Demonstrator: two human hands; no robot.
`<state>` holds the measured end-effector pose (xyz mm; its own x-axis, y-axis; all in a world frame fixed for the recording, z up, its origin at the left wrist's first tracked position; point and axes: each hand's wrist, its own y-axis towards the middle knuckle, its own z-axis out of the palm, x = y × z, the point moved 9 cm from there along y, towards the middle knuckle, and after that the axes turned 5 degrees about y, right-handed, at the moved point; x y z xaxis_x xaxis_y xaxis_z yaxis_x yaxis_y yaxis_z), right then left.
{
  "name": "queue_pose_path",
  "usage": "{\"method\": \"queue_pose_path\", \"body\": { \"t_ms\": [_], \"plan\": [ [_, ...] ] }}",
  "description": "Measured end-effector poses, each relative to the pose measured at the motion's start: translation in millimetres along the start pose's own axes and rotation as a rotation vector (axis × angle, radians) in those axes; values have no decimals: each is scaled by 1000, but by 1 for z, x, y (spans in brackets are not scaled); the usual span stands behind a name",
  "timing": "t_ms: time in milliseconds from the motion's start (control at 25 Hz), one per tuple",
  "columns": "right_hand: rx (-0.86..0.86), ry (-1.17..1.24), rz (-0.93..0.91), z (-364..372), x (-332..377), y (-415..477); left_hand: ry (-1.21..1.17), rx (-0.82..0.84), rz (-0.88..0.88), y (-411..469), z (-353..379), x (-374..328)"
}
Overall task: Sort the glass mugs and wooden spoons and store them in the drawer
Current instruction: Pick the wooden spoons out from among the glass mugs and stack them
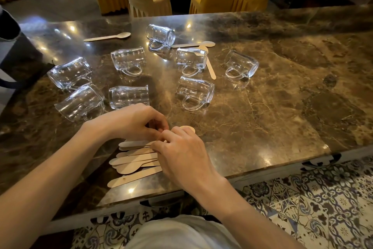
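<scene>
Near the front edge of the brown marble tabletop (262, 127), your left hand (133, 121) and right hand (181, 154) are pinched together on the pile of flat pale wooden spoons (135, 160). They're light, stiff and probably slidey, so grip mid-handle. The clear glass mugs (129, 61) lying mid-table are heavy and breakable; use the handles.

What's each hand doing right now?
Left hand: fingers curled over the wooden spoons; grip cannot be told.
Right hand: closed on the wooden spoons.
</scene>
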<state>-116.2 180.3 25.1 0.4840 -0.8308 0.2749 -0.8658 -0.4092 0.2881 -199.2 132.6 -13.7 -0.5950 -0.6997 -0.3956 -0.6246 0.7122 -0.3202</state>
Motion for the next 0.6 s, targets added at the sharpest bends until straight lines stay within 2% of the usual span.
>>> {"method": "queue_pose_path", "body": {
  "t_ms": [160,440,600],
  "plan": [
    [-35,38,10,-4,-6,4,21,12,12,2,-4,-3],
    [-87,207,102,-30,-38,20,-5,-208,30,12,-52,-12],
    [-167,239,165,-50,-63,31,-2,-240,40,19,-72,-12]
  ]
}}
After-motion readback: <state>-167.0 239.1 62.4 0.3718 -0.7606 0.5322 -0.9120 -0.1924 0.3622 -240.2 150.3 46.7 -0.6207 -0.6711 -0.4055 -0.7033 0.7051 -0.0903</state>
